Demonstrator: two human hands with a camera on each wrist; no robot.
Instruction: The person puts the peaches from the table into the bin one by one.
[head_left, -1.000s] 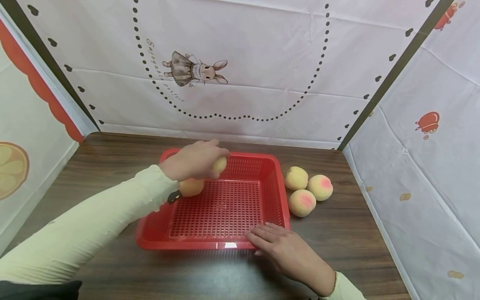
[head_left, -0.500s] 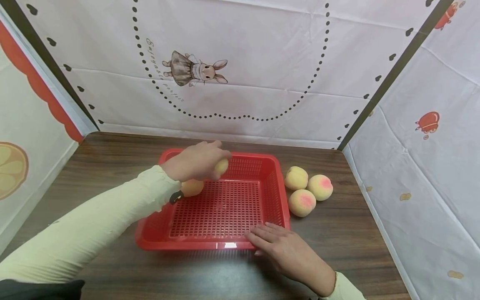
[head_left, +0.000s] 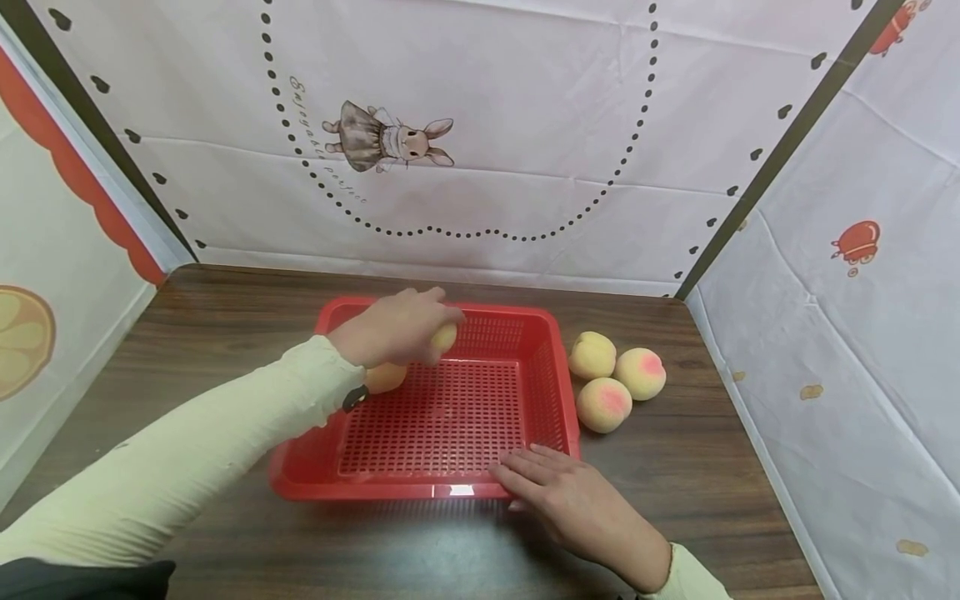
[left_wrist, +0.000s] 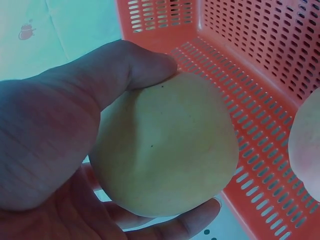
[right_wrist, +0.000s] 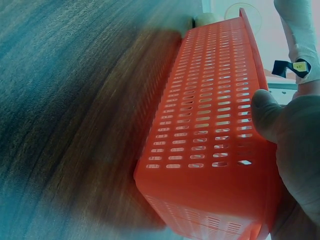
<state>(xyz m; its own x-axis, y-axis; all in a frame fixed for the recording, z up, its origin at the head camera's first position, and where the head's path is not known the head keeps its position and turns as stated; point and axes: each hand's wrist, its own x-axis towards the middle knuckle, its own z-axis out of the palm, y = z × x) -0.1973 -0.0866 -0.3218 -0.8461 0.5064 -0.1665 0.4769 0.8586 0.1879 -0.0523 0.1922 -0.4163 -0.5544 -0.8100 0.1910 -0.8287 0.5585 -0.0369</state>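
Note:
A yellow peach is held in my left hand, thumb on one side and fingers on the other, over the far left part of a red plastic basket. Another peach lies inside the basket beneath the left wrist, partly hidden by the sleeve; in the left wrist view a pale peach shows at the right edge. My right hand grips the basket's near right corner, its fingers over the rim and its thumb against the outer wall.
Three peaches, one yellow and two with pink blush, sit close together on the dark wooden table, just right of the basket. White patterned cloth walls off the back and both sides.
My left hand has shifted slightly to the right and lower with the peach in its grip. The right hand and basket stay in place.

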